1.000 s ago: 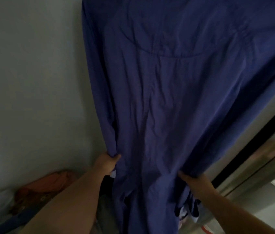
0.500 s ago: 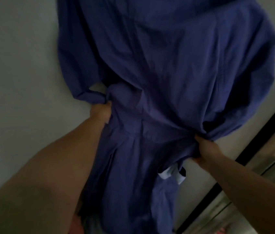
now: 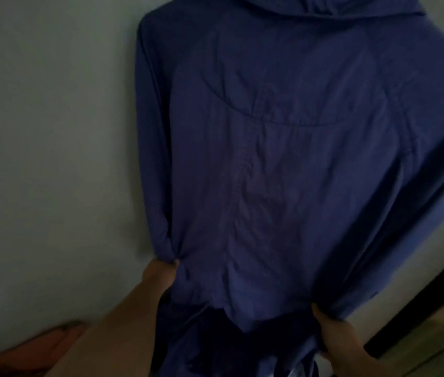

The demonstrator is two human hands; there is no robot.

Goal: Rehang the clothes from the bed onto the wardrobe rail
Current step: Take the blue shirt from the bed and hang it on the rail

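Note:
A large dark blue garment (image 3: 283, 159) hangs spread out in front of a pale wall and fills most of the view; its top runs out of frame. My left hand (image 3: 161, 273) grips its left edge low down, where the fabric bunches. My right hand (image 3: 337, 338) grips the lower right edge. Both arms reach up from the bottom of the frame. The wardrobe rail and any hanger are out of sight.
A pale grey wall (image 3: 52, 159) stands behind the garment on the left. An orange cloth (image 3: 38, 349) lies at the bottom left. A dark frame edge (image 3: 419, 308) with a lighter panel beside it runs diagonally at the bottom right.
Half a second ago the garment was bunched and lifted with both hands higher; now it hangs stretched flat again and both hands sit lower, still gripping its edges.

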